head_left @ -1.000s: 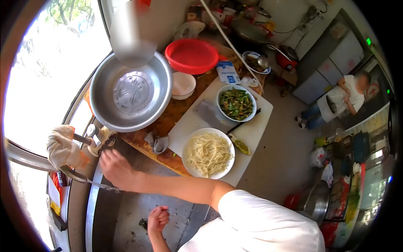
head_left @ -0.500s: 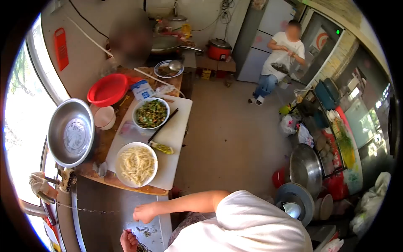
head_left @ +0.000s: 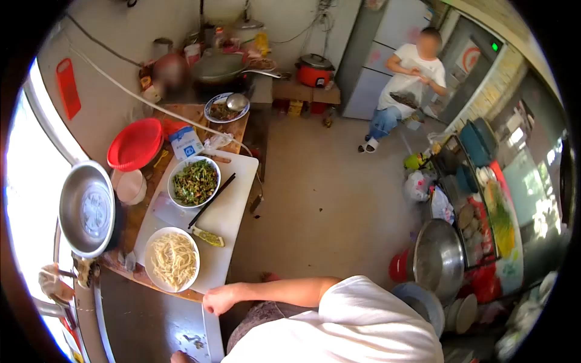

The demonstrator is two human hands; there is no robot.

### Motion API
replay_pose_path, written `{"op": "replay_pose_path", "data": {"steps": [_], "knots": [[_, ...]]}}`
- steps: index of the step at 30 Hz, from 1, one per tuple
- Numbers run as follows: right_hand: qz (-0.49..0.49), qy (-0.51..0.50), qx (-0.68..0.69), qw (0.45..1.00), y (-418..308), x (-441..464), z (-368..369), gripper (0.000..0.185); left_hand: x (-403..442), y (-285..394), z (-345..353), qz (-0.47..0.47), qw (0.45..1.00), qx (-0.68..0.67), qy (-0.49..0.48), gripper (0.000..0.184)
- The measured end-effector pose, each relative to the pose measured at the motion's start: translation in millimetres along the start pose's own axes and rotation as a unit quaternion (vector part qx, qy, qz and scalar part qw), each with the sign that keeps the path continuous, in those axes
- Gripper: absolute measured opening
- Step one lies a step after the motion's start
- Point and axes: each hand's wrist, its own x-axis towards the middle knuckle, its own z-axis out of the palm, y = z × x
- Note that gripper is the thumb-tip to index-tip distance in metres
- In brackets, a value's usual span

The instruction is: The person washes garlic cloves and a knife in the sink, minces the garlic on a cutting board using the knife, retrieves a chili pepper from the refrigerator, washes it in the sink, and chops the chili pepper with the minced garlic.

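Observation:
My right hand [head_left: 219,299] is beside the near corner of the white cutting board [head_left: 225,242], at the sink's edge. Its fingers look curled, and I see nothing in them. Only a sliver of my left hand [head_left: 180,357] shows at the bottom, over the metal sink [head_left: 142,317]; its fingers are hidden. On the board stand a white bowl of pale noodle-like strips [head_left: 174,260] and a bowl of chopped greens [head_left: 193,183]. Black chopsticks [head_left: 213,199] and a green-yellow piece [head_left: 208,236] lie beside them.
A steel basin [head_left: 88,209], red plastic basin [head_left: 134,145] and pink-white bowl [head_left: 131,187] stand left of the board. Behind are a plate with a ladle [head_left: 227,107] and a wok [head_left: 219,66]. Another person [head_left: 414,72] stands by the fridge. A loaded rack [head_left: 469,193] is at right.
My right hand has moved from over the sink to its right edge. My left hand has dropped mostly out of view. The thin water stream no longer shows; the view has shifted right.

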Motion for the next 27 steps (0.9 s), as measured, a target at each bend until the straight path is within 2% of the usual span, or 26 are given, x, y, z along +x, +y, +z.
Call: {"op": "replay_pose_path", "data": {"steps": [1,2,3,4,5,6,7,8,9,11,12,13,16,20,23,27], "knots": [[-0.008,-0.005,0.01,1.0,14,-9,-8,0.017,11,22,-15,0.002,0.985,-0.171,0.035,0.021],[0.012,0.01,0.019,1.0,19,-22,-24,0.018,13,43,-27,-0.014,0.939,-0.335,0.075,0.024],[0.059,-0.013,0.01,0.998,26,-34,-39,0.019,10,48,-36,-0.04,0.904,-0.417,0.084,0.032],[0.09,0.026,0.051,0.994,40,-41,-43,0.021,4,56,-52,-0.065,0.86,-0.496,0.099,0.042],[0.097,0.05,0.054,0.993,47,-48,-55,0.019,6,69,-62,-0.079,0.876,-0.427,0.208,0.042],[0.143,0.08,0.128,0.978,58,-53,-61,0.017,9,77,-94,-0.165,0.811,-0.555,0.079,0.041],[0.22,0.106,0.251,0.937,58,-56,-71,0.015,14,89,-113,-0.188,0.744,-0.636,0.08,0.036],[0.233,0.134,0.298,0.916,67,-55,-76,0.017,13,101,-139,-0.191,0.671,-0.713,0.065,0.032],[0.254,0.17,0.343,0.888,76,-56,-80,0.019,12,113,-160,-0.197,0.644,-0.735,0.075,0.029],[0.233,0.195,0.443,0.844,88,-54,-94,0.027,8,131,-188,-0.174,0.589,-0.785,0.076,0.027],[0.218,0.188,0.478,0.83,90,-52,-101,0.036,5,139,-201,-0.159,0.563,-0.808,0.075,0.024],[0.206,0.186,0.491,0.826,87,-47,-107,0.037,3,147,-212,-0.142,0.535,-0.83,0.074,0.022],[0.183,0.184,0.509,0.821,80,-33,-115,0.042,2,169,-247,-0.153,0.504,-0.846,0.079,0.022],[0.223,0.182,0.349,0.892,77,-16,-127,0.044,10,173,-277,-0.121,0.485,-0.865,0.052,0.021],[0.262,0.147,0.358,0.884,81,-4,-128,0.043,31,172,-270,-0.078,0.524,-0.848,0.022,0.02],[0.232,0.112,0.439,0.861,80,13,-114,0.035,43,164,-270,-0.038,0.446,-0.894,-0.01,0.018]]}}
